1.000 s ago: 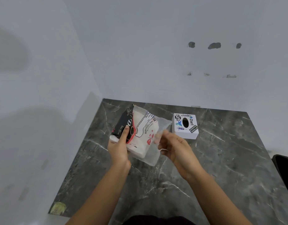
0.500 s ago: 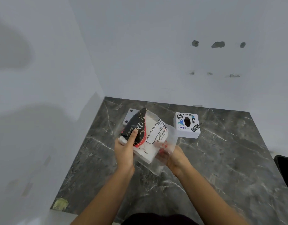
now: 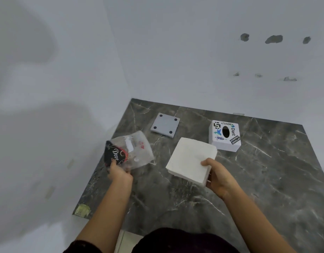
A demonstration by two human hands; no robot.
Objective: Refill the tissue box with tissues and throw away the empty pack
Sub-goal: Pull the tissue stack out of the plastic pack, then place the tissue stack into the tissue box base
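The right hand (image 3: 218,177) grips a square stack of white tissues (image 3: 191,157) by its near right corner, thumb on top and fingers underneath, holding it just above the dark marbled bench (image 3: 267,179). The left hand (image 3: 119,171) is closed on the crumpled clear plastic pack (image 3: 129,149), which looks empty, its black and red printed end nearest the fingers. Taking the tissues as the clock's centre, the pack lies at nine o'clock, well apart from them. The white tissue box (image 3: 224,135), stickers around its oval opening, sits at about one o'clock, close to the stack's far corner. A grey square plate (image 3: 165,124) with four dark dots lies flat at eleven o'clock
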